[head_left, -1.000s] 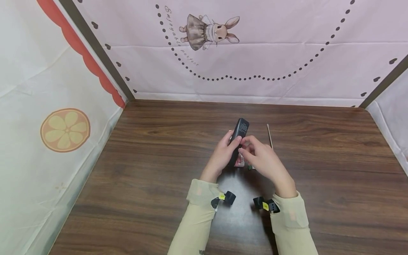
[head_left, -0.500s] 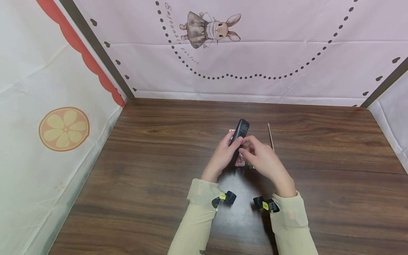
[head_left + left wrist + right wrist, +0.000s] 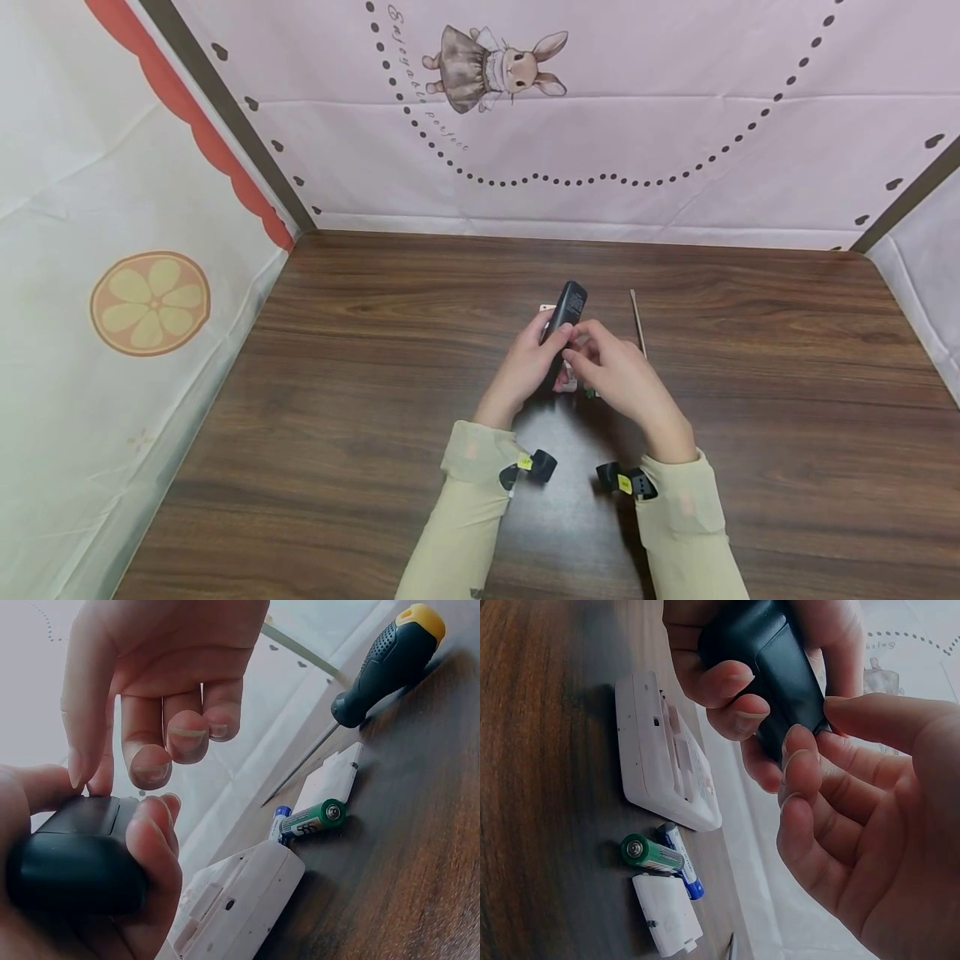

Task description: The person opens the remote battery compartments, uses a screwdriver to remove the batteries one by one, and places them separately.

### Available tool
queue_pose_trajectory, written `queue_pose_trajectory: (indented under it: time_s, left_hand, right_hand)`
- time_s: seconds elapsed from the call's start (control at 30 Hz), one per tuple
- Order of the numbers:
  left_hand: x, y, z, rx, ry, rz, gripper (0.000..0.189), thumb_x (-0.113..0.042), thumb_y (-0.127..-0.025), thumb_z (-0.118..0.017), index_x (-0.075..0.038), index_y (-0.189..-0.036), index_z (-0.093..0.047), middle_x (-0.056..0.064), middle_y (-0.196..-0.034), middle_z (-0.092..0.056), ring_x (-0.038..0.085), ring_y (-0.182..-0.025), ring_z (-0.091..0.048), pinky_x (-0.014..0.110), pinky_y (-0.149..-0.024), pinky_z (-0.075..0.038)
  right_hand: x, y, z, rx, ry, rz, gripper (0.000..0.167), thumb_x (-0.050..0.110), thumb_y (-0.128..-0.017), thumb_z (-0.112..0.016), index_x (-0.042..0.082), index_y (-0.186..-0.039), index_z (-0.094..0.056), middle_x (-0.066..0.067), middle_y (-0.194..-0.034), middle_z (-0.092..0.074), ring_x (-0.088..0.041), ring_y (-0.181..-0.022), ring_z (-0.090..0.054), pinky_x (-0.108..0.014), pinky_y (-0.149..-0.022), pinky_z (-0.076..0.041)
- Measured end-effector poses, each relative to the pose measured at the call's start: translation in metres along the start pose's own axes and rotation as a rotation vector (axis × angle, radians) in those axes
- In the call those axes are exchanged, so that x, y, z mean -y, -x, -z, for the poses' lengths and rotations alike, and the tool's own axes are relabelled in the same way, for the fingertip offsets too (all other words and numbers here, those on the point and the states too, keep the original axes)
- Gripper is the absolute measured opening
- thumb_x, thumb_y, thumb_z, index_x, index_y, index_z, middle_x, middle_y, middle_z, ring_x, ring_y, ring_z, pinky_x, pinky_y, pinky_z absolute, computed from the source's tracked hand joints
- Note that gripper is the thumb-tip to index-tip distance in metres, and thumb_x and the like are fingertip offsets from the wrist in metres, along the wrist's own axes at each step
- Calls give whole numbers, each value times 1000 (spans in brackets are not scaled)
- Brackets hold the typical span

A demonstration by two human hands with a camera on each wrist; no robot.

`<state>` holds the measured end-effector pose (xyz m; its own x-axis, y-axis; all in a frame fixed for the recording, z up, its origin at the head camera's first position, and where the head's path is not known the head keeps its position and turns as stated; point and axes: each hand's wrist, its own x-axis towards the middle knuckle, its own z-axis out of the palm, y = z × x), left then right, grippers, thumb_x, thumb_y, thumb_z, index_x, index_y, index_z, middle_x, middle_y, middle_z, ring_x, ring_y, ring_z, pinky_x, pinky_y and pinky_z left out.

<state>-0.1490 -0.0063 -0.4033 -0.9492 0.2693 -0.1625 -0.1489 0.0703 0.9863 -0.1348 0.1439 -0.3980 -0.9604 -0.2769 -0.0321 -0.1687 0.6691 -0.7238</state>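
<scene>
My left hand [image 3: 517, 371] grips a black remote control [image 3: 574, 298] at a tilt, its printed back facing up. In the left wrist view the thumb and fingers wrap both sides of the remote [image 3: 79, 874]. My right hand [image 3: 626, 379] comes in from the right, its thumb and index fingertips pinching at the edge of the remote's battery cover [image 3: 789, 682]. The cover sits in its outline on the remote's back. In the left wrist view the right hand's other fingers [image 3: 187, 735] hang loosely curled beside it.
Below the hands lies a white device [image 3: 641, 750] with an open compartment. Near it are a green battery [image 3: 651, 855], a blue-and-white battery [image 3: 681, 859] and a loose white cover [image 3: 667, 915]. A black-and-yellow screwdriver [image 3: 390, 667] lies alongside. Fabric walls [image 3: 660, 125] border the wooden table [image 3: 360, 375].
The remote's far end has dipped very slightly toward me while both hands keep their places on it. The head view has shifted a little.
</scene>
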Motion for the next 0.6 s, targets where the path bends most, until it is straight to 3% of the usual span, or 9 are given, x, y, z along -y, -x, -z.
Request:
queue_pose_trajectory:
  time_s: [0.6]
  left_hand:
    - [3,-2,-1,2,-5,27,37,-32,-92,-48,-20,-126,-44,9,-75,-57,30,-55,-54,45,-54,-50]
  right_hand:
    - [-1,0,-1,-8,5,-10,29,32,-88,-53,19,-114,-47,1,-71,-58,-14,-53,-53,-31,-46,-42]
